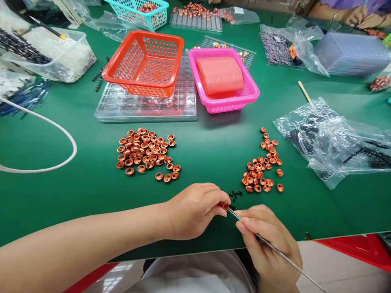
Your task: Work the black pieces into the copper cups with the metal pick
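Between its thumb and fingers my left hand [195,209] pinches a small copper-coloured cup-shaped part [225,206]. My right hand [270,244] grips a thin metal rod-like tool [284,257], whose tip meets the copper part; its kind is not clear. Just beyond the fingertips lie several tiny black pieces [235,196]. One large cluster of the same copper parts [143,148] is spread on the green table [100,187] to the left. Another, smaller cluster of copper parts [262,167] lies to the right.
An orange basket [146,65] sits on clear plastic trays [146,108]. Beside it, a pink basket [226,106] holds pink foam. Plastic bags of black parts [330,134] lie at right, a white cable [61,128] at left. Another person's hands [360,18] are at the far right.
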`<state>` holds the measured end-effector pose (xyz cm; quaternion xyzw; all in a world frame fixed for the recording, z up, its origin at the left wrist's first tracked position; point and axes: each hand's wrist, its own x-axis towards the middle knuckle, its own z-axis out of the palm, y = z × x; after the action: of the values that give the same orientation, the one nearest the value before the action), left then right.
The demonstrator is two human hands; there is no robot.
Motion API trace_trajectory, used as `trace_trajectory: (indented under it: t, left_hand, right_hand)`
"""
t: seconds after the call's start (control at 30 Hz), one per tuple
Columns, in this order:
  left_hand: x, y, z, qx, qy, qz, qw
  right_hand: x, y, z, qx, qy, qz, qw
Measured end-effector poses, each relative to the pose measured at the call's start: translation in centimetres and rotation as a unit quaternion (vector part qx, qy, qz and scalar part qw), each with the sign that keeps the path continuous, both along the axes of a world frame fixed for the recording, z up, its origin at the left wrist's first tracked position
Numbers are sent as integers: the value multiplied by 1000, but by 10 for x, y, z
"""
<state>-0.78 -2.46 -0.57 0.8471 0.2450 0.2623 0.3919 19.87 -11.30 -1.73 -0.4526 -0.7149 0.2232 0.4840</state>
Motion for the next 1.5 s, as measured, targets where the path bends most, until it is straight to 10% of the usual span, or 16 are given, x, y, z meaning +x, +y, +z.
trace_trajectory:
  t: [1.5]
  left_hand:
    - [1, 0, 4, -86, -14, -4, 996]
  right_hand:
    - [-4, -3, 2, 4, -1, -60, 998]
